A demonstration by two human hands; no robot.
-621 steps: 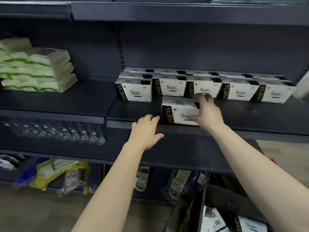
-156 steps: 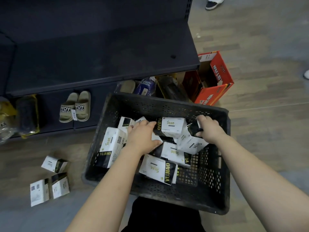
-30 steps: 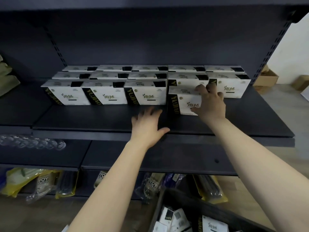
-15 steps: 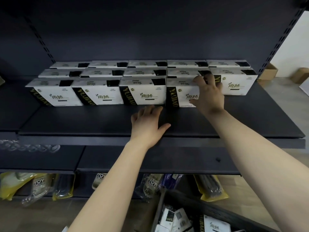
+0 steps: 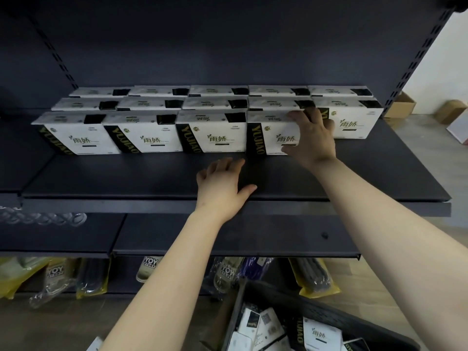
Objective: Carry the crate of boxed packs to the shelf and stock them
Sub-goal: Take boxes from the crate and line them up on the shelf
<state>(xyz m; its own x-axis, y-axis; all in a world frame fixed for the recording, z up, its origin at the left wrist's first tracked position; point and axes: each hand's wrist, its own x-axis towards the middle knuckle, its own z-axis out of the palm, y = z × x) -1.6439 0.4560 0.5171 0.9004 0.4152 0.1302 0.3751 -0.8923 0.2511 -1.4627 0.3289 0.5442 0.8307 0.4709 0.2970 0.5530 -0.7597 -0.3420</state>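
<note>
White boxed packs with black-and-gold sides stand in three rows on the dark shelf. My right hand grips the fourth pack of the front row, fingers over its top edge and thumb at its lower front; the pack stands upright in line with its neighbours. My left hand rests flat on the shelf in front of the third pack, fingers spread. The black crate with several more packs sits on the floor at the bottom right.
A lower dark shelf juts out beneath. Bagged slippers and other bagged goods lie on the bottom level. Clear glasses sit at the left. Cardboard boxes stand on the floor beyond the shelf's right end.
My right hand has pushed the fourth pack back until it stands level with the front row. My left hand has stayed flat on the shelf.
</note>
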